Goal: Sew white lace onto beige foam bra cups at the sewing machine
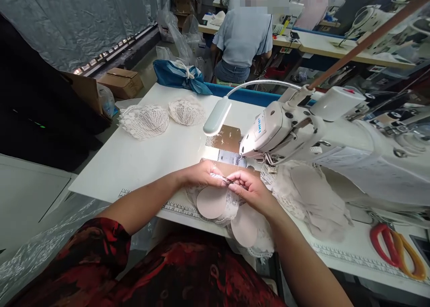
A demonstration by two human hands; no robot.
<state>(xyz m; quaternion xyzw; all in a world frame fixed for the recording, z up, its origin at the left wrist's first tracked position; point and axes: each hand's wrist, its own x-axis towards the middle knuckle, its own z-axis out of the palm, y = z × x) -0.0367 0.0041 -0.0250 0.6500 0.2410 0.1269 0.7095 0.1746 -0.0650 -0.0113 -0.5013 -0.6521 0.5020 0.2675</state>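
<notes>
A white lace bra [211, 202] with smooth beige cups hangs over the table's front edge, just in front of the sewing machine. My left hand [205, 174] is closed, pinching the upper lace edge of it between thumb and fingers. Close against it, my right hand [249, 188] is closed around a small dark metal tool [228, 181], which looks like thread snips. The tool's tip meets the lace at my left fingertips. My fingers hide most of the tool and the pinched edge.
A sewing machine [278, 128] stands behind my hands, with a lamp [217, 116] lit above its needle plate. Lace cups [144, 120] lie at the back left. More lace pieces [312, 195] and scissors [398, 251] are on the right. A person [243, 38] sits ahead.
</notes>
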